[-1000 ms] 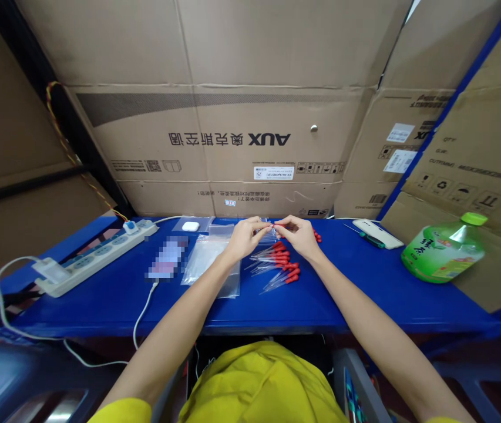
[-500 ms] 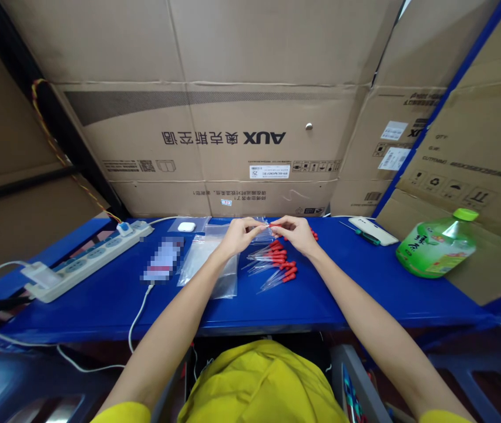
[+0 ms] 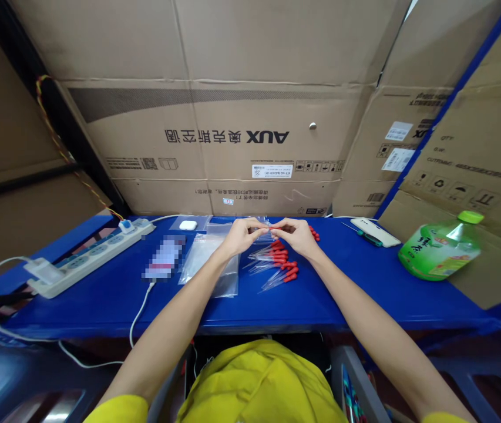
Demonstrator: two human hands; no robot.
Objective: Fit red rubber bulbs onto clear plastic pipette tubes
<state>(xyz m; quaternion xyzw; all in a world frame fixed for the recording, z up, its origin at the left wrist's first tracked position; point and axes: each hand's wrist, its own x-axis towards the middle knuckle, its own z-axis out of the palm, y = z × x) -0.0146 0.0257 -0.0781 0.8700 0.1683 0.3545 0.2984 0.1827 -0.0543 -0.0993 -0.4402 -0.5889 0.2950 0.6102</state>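
Observation:
My left hand (image 3: 242, 235) and my right hand (image 3: 295, 235) meet over the far middle of the blue table (image 3: 342, 288). Both pinch a small clear plastic bag (image 3: 266, 233) held between their fingertips. Below them lie several clear droppers with red bulbs (image 3: 276, 265) in a loose pile. A stack of clear plastic bags (image 3: 208, 264) lies just left of my left wrist.
A white power strip (image 3: 89, 255) with cables sits at the left, a blurred phone (image 3: 164, 258) beside it, and a small white case (image 3: 188, 225) behind. A white remote-like device (image 3: 375, 231) and a green bottle (image 3: 441, 247) lie at the right. Cardboard boxes (image 3: 232, 135) wall the back.
Both hands stay pinched together at the same spot; the fingertips have shifted slightly on the small bag. The view has moved a little.

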